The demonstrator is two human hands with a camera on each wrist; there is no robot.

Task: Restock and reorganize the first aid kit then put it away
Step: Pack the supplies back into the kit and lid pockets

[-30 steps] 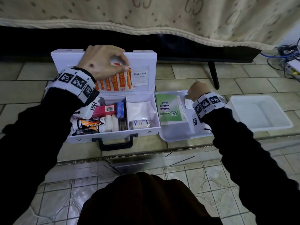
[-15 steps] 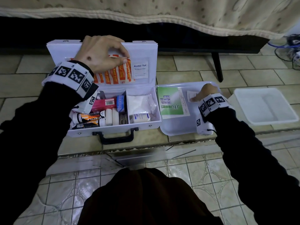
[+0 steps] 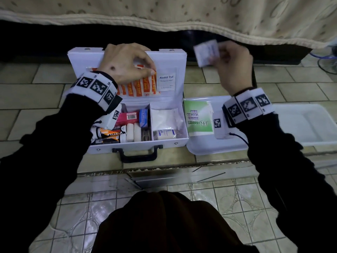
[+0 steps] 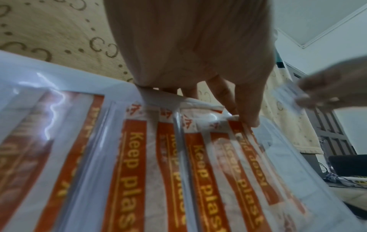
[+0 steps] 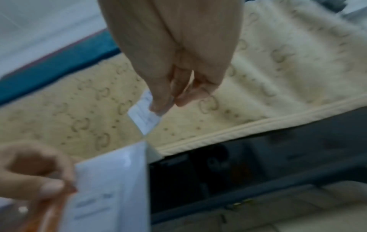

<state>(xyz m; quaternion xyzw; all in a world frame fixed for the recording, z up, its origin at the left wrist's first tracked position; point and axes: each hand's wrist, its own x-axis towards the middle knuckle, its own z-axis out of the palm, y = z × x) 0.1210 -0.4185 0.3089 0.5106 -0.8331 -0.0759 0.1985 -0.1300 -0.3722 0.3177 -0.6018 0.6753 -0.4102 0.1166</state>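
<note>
The white first aid kit [image 3: 171, 59] lies open on the tiled floor with its lid upright. My left hand [image 3: 127, 64] grips the lid's top edge, and its thumb presses on the orange plaster strips [image 3: 144, 84] in the lid's clear pocket [image 4: 135, 164]. An alcohol pad label [image 3: 166, 80] sits beside them. My right hand [image 3: 231, 64] is raised just right of the lid and pinches a small white packet [image 3: 207, 52], which the right wrist view shows between thumb and fingers [image 5: 145, 117]. The base holds tubes, bandage rolls, tape and gauze.
A shallow white tray [image 3: 209, 150] to the right of the kit holds a green first aid guide [image 3: 197, 117]. A second white tray [image 3: 306, 125] stands further right. A bed with a beige cover [image 3: 164, 11] overhangs a dark gap behind the kit. Cables lie far right.
My right hand has lifted the white packet out of the tray and carried it up beside the lid. The left hand has stayed on the lid.
</note>
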